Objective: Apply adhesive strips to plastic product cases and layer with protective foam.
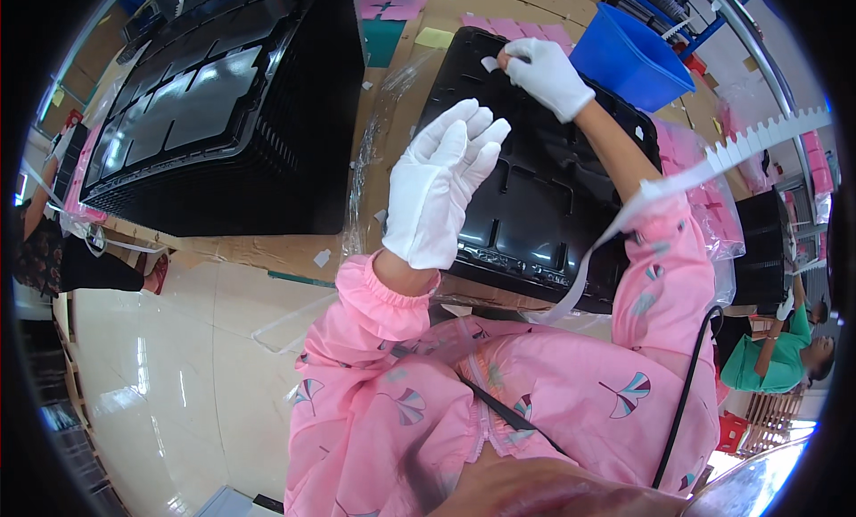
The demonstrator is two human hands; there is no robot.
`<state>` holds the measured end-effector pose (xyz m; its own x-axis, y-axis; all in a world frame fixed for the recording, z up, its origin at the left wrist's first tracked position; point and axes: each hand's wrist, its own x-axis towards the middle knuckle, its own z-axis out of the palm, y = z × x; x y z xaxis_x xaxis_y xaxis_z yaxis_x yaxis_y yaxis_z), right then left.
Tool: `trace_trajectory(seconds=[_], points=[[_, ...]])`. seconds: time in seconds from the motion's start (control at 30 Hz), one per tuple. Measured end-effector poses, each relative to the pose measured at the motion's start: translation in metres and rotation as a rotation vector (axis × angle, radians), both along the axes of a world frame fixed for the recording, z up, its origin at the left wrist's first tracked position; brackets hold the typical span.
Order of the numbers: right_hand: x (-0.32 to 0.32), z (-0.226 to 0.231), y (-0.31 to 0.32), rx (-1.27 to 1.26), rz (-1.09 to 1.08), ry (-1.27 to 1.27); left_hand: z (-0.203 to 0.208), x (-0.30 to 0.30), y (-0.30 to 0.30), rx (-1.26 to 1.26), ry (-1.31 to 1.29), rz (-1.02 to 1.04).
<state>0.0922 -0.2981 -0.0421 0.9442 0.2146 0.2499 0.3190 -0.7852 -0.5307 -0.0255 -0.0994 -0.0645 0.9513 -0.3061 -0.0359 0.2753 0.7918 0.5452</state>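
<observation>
My left hand (434,191), in a white glove, hovers over the left part of a black molded plastic panel (526,205). Its fingers are stretched out, and nothing shows in them. Toward the panel's far edge, my right hand (548,75) is closed, a bare fingertip poking out of its white glove. Those fingertips pinch a small white tab (489,64) at the panel's surface. A long white strip with a toothed edge (731,156) crosses in front of my right forearm and curves down past the panel's near right corner.
A tall stack of black plastic panels (209,115) stands at the left. Beyond the panel sits a blue bin (631,57). Pink sheets (695,165) and clear plastic wrap lie around the cardboard-covered table (379,115). Other people are at the far left and far right.
</observation>
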Motion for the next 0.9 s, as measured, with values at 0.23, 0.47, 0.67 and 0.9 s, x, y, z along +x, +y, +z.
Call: trace_trajectory(seconds=[0.23, 0.47, 0.67, 0.9], points=[[-0.105, 0.01, 0.019, 0.053, 0.213, -0.112, -0.002, -0.01, -0.026, 0.126, -0.016, -0.111], [-0.137, 0.013, -0.02, 0.21, 0.346, 0.117, 0.006, -0.02, -0.044, 0.41, -0.085, -0.232], [-0.133, 0.035, -0.104, 0.36, 0.008, 0.094, 0.021, -0.018, -0.058, 0.51, -0.064, -0.343], [-0.085, -0.012, -0.227, -0.364, -0.363, 0.047, 0.022, -0.026, -0.074, 0.488, -0.048, -0.367]])
